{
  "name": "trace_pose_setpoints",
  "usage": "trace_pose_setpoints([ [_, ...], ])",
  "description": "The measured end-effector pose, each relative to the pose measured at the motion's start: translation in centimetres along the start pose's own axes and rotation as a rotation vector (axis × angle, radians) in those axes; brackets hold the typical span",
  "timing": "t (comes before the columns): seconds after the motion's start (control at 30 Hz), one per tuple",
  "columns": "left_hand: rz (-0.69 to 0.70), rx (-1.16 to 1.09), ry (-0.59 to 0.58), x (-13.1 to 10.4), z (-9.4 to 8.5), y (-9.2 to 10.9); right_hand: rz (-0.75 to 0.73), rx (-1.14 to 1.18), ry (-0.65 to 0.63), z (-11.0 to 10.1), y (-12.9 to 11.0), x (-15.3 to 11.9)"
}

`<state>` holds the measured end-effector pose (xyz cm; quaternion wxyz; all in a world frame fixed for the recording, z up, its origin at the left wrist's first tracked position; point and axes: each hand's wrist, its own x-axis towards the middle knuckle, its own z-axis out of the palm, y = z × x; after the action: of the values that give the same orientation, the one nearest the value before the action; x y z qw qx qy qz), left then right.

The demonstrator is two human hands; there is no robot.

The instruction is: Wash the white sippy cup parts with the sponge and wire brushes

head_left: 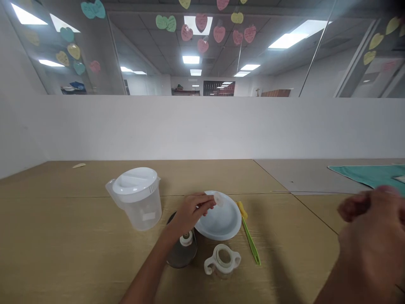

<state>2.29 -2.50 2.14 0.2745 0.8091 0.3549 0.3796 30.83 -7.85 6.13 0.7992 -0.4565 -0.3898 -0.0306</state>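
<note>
Head: translucent piece (218, 199) in left grip (193, 209)

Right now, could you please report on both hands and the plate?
Left hand pinching clear piece over plate. Right hand raised at right, blurred, grip unclear. Brush beside plate.

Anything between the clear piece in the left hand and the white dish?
Nothing visible: the left hand holds the clear piece over the white dish, and the green-handled tool lies beside it, right.
</note>
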Motion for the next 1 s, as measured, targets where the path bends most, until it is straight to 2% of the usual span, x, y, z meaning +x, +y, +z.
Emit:
trace_pose_setpoints([
  [0.07, 0.029, 0.078, -0.049, 0.5, 0.5, -0.4, 0.155, -0.019, -0.079, 0.5, 0.3, -0.5],
  [0.13, 0.042, 0.153, -0.107, 0.8, 1.4, -1.0, 0.201, -0.118, -0.261, 1.9, 0.7, -1.4],
  [0.2, 0.022, 0.208, -0.16, 0.9, 2.5, -2.0, 0.174, -0.229, -0.497, 3.4, 1.4, -2.0],
  [0.27, -0.006, 0.255, -0.208, 0.8, 3.6, -3.1, 0.143, -0.315, -0.665, 4.7, 2.2, -2.4],
  [0.4, -0.036, 0.358, -0.282, 0.8, 5.2, -5.4, 0.142, -0.382, -0.88, 6.6, 3.8, -3.2],
  [0.53, -0.044, 0.533, -0.334, 0.9, 6.1, -7.0, 0.133, -0.428, -1.12, 8.1, 5.0, -4.4],
  [0.63, -0.054, 0.585, -0.361, 0.8, 6.3, -7.8, 0.098, -0.469, -1.202, 9.0, 5.8, -5.3],
  [0.83, -0.106, 0.607, -0.344, 0.5, 6.3, -8.6, -0.077, -0.557, -1.189, 9.9, 7.0, -6.3],
  [1.0, -0.148, 0.603, -0.319, 0.5, 6.3, -8.8, -0.098, -0.606, -1.2, 10.0, 7.7, -6.5],
])
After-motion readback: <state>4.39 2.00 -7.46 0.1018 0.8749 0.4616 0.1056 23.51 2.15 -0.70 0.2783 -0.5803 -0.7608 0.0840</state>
